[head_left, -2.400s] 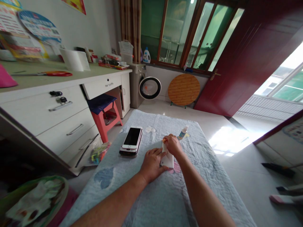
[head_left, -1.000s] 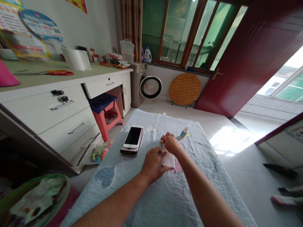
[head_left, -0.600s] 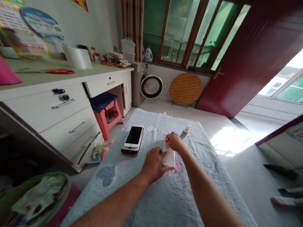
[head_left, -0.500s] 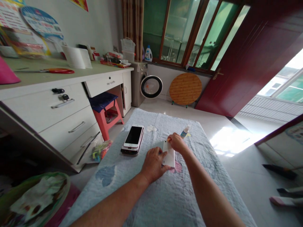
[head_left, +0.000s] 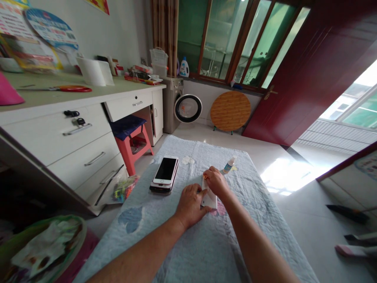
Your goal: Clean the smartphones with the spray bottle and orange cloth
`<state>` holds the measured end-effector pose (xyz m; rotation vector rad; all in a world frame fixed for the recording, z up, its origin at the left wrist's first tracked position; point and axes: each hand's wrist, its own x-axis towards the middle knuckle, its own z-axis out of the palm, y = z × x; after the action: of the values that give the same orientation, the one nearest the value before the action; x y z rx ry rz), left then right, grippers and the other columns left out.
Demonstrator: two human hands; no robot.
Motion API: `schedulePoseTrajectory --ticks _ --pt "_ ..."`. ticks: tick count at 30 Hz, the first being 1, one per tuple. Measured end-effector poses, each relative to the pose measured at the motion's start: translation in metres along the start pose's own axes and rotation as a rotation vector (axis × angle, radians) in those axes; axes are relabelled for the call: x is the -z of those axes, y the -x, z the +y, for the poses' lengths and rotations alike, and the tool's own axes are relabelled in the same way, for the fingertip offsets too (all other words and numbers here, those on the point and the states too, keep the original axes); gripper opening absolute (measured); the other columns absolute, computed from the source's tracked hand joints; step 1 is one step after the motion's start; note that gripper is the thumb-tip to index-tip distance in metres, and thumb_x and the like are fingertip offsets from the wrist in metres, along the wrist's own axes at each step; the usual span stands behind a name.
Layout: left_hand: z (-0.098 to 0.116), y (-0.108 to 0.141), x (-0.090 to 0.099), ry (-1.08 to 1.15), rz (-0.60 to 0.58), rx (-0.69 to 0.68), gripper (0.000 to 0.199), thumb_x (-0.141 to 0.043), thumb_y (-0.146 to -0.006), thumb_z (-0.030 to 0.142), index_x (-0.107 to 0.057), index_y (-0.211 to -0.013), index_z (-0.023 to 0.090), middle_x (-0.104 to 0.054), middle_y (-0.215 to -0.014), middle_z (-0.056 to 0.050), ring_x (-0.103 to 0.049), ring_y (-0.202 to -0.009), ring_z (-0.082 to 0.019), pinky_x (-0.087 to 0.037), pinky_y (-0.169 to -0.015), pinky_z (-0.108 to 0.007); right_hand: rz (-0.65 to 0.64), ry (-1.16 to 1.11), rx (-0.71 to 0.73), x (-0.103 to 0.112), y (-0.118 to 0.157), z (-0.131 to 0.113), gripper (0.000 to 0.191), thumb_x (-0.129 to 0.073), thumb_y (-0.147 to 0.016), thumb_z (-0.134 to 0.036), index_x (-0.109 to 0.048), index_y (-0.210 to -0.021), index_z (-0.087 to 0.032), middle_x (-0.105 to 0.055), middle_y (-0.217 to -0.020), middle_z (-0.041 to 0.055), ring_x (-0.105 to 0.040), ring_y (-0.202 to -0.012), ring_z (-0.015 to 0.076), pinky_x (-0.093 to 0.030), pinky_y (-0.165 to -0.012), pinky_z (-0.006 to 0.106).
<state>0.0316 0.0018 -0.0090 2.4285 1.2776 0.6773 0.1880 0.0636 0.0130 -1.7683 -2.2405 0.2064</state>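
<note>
Pale-blue cloth (head_left: 200, 253) lies under left hand (head_left: 190, 204) and right hand (head_left: 216, 181). Stack of phones (head_left: 165, 171), white one uppermost, beyond and left of left hand, apart from it. White phone (head_left: 211, 201) flat on cloth: left hand grips near part, right hand covers far part. Small bottle (head_left: 228, 166) just beyond right hand, to its right. Orange item (head_left: 205, 177), unidentified, pinched in right fingers.

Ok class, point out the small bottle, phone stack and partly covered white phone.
Small bottle (head_left: 227, 168): head view, on its label.
Phone stack (head_left: 165, 169): head view, on the top screen.
White phone (head_left: 211, 200): head view, its lower part.
</note>
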Motion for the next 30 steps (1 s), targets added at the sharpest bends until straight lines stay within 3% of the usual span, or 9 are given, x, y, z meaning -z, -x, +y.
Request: schedulePoseTrajectory --ticks 5,9,19,25,30 --pt "0.000 0.000 -0.001 -0.034 -0.004 -0.004 0.056 -0.073 -0.071 0.052 -0.059 -0.120 0.028 -0.057 -0.107 -0.006 -0.050 -0.104 -0.027 -0.038 -0.094 -0.041 -0.099 -0.084 0.069 0.008 0.013 -0.002 0.024 -0.050 -0.082 -0.012 -0.071 -0.090 -0.019 -0.059 -0.088 0.0040 -0.055 -0.079 0.0133 -0.038 -0.073 0.022" --pt "0.001 0.000 0.000 -0.035 -0.004 0.001 0.058 -0.074 -0.071 0.051 -0.057 -0.122 0.030 -0.056 -0.108 -0.006 -0.050 -0.104 -0.027 -0.038 -0.094 -0.042 -0.136 -0.099 0.107 0.008 0.017 -0.003 0.024 -0.050 -0.082 -0.012 -0.072 -0.089 -0.018 -0.058 -0.085 0.0041 -0.055 -0.080 0.0136 -0.038 -0.073 0.022" --pt "0.000 0.000 -0.001 -0.012 0.004 0.002 0.063 -0.064 -0.072 0.067 -0.061 -0.121 0.027 -0.056 -0.101 -0.007 -0.052 -0.099 -0.027 -0.040 -0.092 -0.041 0.002 -0.057 -0.073 -0.001 -0.003 0.007 0.026 -0.047 -0.085 -0.014 -0.072 -0.095 -0.017 -0.059 -0.091 0.0064 -0.057 -0.088 0.0148 -0.038 -0.080 0.021" --pt "0.003 0.000 0.004 -0.010 0.005 0.004 0.060 -0.061 -0.073 0.069 -0.065 -0.113 0.024 -0.055 -0.101 -0.007 -0.052 -0.097 -0.027 -0.040 -0.090 -0.040 0.023 -0.039 -0.185 0.003 0.002 0.027 0.027 -0.048 -0.082 -0.014 -0.072 -0.095 -0.015 -0.063 -0.089 0.0079 -0.057 -0.088 0.0167 -0.038 -0.081 0.023" --pt "0.002 0.000 0.003 0.010 0.016 0.001 0.062 -0.059 -0.073 0.071 -0.064 -0.114 0.024 -0.056 -0.107 -0.009 -0.052 -0.102 -0.028 -0.040 -0.092 -0.042 0.047 -0.059 -0.227 0.008 0.011 0.031 0.025 -0.051 -0.080 -0.015 -0.071 -0.095 -0.013 -0.067 -0.089 0.0080 -0.059 -0.088 0.0172 -0.039 -0.080 0.023"
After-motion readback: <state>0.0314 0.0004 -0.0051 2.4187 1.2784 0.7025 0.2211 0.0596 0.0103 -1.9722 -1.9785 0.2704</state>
